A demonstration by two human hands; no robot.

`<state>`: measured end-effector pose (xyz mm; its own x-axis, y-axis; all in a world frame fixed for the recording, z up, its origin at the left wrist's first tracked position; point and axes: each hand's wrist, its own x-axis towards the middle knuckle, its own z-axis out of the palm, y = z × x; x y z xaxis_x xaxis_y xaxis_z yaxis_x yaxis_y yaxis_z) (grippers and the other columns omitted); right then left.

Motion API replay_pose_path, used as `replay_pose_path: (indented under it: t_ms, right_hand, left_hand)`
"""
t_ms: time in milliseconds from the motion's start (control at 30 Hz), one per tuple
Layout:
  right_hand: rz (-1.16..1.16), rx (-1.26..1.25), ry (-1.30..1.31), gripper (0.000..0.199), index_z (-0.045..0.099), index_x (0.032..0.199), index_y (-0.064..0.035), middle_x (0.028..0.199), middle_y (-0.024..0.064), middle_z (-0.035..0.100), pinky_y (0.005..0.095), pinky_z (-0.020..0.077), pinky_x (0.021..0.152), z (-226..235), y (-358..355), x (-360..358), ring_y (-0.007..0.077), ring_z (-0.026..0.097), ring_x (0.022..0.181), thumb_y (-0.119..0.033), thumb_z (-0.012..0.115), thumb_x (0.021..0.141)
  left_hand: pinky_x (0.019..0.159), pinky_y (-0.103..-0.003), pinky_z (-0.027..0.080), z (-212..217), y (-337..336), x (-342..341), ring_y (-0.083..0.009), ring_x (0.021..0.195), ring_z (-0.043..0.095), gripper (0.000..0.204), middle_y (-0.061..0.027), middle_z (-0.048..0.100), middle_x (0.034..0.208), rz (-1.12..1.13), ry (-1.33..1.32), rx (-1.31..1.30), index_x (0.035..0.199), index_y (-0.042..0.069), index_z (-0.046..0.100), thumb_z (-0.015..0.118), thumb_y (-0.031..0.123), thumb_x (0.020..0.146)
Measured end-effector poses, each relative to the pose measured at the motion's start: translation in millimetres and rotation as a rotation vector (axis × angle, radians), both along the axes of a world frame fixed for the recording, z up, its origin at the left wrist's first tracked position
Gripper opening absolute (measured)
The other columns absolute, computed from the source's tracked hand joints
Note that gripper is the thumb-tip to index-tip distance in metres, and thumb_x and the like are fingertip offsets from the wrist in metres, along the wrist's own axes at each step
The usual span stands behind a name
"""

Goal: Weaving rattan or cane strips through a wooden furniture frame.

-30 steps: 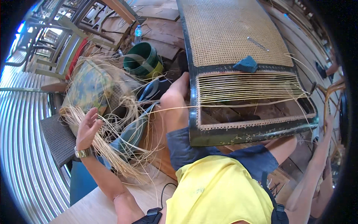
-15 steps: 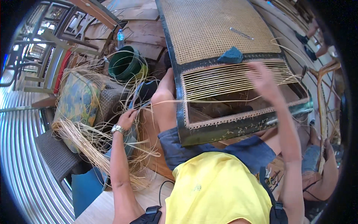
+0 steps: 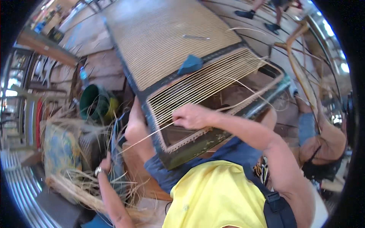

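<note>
A dark-framed panel [image 3: 176, 160] lies tilted across my lap, its large upper part covered in woven cane [image 3: 167, 49]. Parallel pale strands [image 3: 207, 81] span part of its lower opening, whose border has a row of holes. Over the opening's near left side, my right hand [image 3: 192, 116] pinches a pale cane strand [image 3: 146, 141]. That strand runs straight down-left toward my left hand [image 3: 104, 164], which wears a metal watch. The left hand is closed around the strand's end, though blur softens its fingers. A loose strand curls over the opening's right part.
A blue cloth-like piece [image 3: 191, 64] and a thin metal tool [image 3: 195, 37] rest on the panel. At left are a green bucket [image 3: 90, 102], a plastic bottle [image 3: 84, 76], a patterned cushion [image 3: 61, 146] and a cane bundle [image 3: 76, 193]. Another person [image 3: 323, 144] sits at right.
My right hand has come from the panel's right side to the opening's near left, pinching the strand. My left hand is lower left. The whole view has turned, shifting the panel leftward.
</note>
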<state>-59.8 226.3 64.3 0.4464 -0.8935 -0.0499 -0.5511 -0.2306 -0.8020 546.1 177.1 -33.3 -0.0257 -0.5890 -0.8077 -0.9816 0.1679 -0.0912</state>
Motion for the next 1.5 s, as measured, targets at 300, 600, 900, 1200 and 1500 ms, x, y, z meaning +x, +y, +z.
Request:
replay_pose_path:
  t_ms: [300,600,900,1200,1500]
  right_hand:
    - [-1.011,-0.146,0.157,0.022,0.068,0.104,-0.0046,0.086,0.0072,0.070,0.0339,0.0527,0.068,-3.3,1.9,-314.2,0.0166,0.065,0.069,-0.023,0.060,0.096]
    - [-1.161,0.138,-0.274,0.014,0.064,0.105,-0.0066,0.069,-0.0028,0.057,0.0194,0.0354,0.046,42.9,90.5,-309.4,0.0032,0.047,0.053,-0.016,0.055,0.099]
    - [-1.125,0.239,-0.695,0.011,0.061,0.103,-0.0081,0.067,-0.0056,0.049,0.0186,0.0286,0.045,43.3,98.6,-294.5,0.0023,0.041,0.054,-0.015,0.054,0.098]
    - [-1.175,0.231,-0.805,0.011,0.064,0.102,-0.0067,0.067,-0.0067,0.050,0.0175,0.0285,0.046,28.9,111.2,-271.7,0.0012,0.040,0.053,-0.013,0.057,0.097]
    - [-1.136,0.174,-0.779,0.018,0.065,0.104,-0.0051,0.074,-0.0056,0.057,0.0251,0.0403,0.054,41.1,55.8,-230.1,0.0078,0.051,0.063,-0.022,0.060,0.099]
  left_hand:
    - [0.117,-0.045,0.029,-44.2,50.7,211.4,-0.0383,0.142,0.036,0.064,-0.0230,0.036,0.155,0.029,-0.147,-0.234,0.150,0.002,0.037,0.033,0.046,0.105]
    - [0.094,-0.044,0.049,165.3,-13.2,-240.5,-0.0400,0.108,0.064,0.041,-0.0263,0.066,0.118,0.067,0.032,-0.625,0.124,-0.005,0.061,0.061,0.024,0.095]
    - [0.106,-0.036,0.044,124.2,-56.8,-433.3,-0.0276,0.125,0.056,0.060,-0.0229,0.053,0.142,0.149,1.103,-0.315,0.146,-0.004,0.040,0.063,0.023,0.098]
    - [0.100,-0.052,0.045,23.6,-135.0,-630.0,-0.0436,0.121,0.054,0.081,-0.0240,0.046,0.145,-0.546,0.763,-0.619,0.148,0.005,0.037,0.073,0.041,0.085]
    - [0.096,-0.048,0.054,39.6,-79.7,-623.6,-0.0333,0.116,0.062,0.060,-0.0189,0.060,0.132,0.996,1.879,0.744,0.141,0.003,0.045,0.052,0.046,0.101]
